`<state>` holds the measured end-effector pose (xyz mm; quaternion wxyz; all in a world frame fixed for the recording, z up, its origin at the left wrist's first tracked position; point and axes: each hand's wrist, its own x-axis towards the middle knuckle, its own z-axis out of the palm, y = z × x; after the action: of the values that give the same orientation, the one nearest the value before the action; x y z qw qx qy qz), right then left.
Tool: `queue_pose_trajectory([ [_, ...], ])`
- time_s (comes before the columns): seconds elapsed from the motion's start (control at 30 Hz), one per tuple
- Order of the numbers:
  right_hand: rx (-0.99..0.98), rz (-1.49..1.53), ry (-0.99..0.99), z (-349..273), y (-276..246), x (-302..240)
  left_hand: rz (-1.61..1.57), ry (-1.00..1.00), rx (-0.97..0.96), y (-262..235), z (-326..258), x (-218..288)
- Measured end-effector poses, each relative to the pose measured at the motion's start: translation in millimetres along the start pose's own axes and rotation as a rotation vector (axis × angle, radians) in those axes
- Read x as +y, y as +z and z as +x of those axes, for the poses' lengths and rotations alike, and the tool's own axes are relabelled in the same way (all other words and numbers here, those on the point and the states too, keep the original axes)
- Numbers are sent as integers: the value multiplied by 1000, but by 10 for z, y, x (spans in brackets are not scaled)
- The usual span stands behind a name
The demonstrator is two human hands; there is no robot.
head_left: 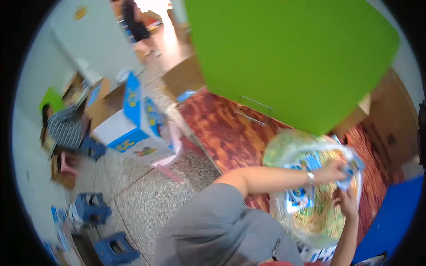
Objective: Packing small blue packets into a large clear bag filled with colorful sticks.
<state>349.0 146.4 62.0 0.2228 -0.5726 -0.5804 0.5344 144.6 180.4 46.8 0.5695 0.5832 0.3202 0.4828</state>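
Both hands meet over a clear plastic bag [310,221] at the lower right. Left hand [332,172], with a bracelet at the wrist, reaches across from the bent arm and pinches a small blue-and-white packet [350,170]; right hand [347,203], coming up from the lower edge, grips the bag's rim just below it, fingers curled shut on the film. The two hands sit close together, nearly touching.

Largest in view, a green board [284,57] fills the upper right, above a reddish-brown patterned table [222,128] on which the bag rests. A speckled floor [151,195] spreads to the left, where an open blue-and-white carton [133,128] stands by a pink stool [171,162]. Blue plastic stools [95,208] stand lower left. Inside the bag lie more blue-and-white packets [297,197] among yellowish-green contents.
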Motion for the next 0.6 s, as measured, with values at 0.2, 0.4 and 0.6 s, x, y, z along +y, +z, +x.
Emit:
queue_pose_trajectory([
  [0.2,34,-474,-471,-128,-36,-1027,233,7,175,-832,-480,158],
  [0.4,-29,-858,-479,-304,244,-1556,331,62,227,-828,-554,-33],
  [0.6,-56,-1066,-425,-158,404,-1594,412,155,277,-836,-642,57],
])
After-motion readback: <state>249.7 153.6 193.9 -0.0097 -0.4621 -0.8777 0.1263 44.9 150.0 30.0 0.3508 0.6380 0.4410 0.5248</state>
